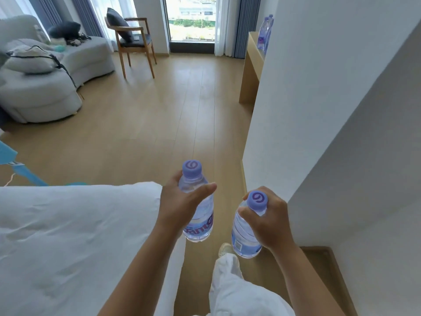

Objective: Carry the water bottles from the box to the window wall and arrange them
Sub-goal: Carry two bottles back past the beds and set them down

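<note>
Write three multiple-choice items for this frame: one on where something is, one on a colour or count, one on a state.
1. Where do the already placed water bottles stand?
A. On the wooden desk by the window
B. On the sofa
C. On the wooden chair

2. What colour are the carried bottles' caps?
A. Red
B. Green
C. Purple

3. What is the left hand doing?
A. Hanging free
B. Gripping a bottle around its upper body
C. Pressing on the bed

Answers: 1 A, they stand on the desk at the far right; 2 C, both caps are purple with a swirl; 3 B, its fingers wrap that bottle, while the right hand holds the other bottle near its cap.
</note>
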`<control>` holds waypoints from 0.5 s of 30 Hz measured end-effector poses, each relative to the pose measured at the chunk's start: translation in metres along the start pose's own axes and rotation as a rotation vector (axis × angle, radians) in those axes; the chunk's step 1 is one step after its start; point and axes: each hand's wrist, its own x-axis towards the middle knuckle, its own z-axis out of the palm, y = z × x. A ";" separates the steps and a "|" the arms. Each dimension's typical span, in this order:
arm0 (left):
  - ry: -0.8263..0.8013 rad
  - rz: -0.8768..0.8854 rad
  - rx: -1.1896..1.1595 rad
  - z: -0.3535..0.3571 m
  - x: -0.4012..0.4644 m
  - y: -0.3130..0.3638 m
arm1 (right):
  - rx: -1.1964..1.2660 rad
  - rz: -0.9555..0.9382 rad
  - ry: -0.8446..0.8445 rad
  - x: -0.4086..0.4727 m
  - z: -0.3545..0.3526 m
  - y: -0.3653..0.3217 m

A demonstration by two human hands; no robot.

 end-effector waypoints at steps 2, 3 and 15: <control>-0.001 0.001 -0.016 0.012 0.046 0.004 | 0.004 0.002 -0.011 0.046 0.010 0.018; 0.003 -0.001 -0.029 0.019 0.070 0.007 | 0.001 -0.001 -0.015 0.071 0.014 0.027; 0.049 -0.035 -0.134 0.090 0.322 0.031 | -0.040 -0.056 -0.069 0.324 0.052 0.110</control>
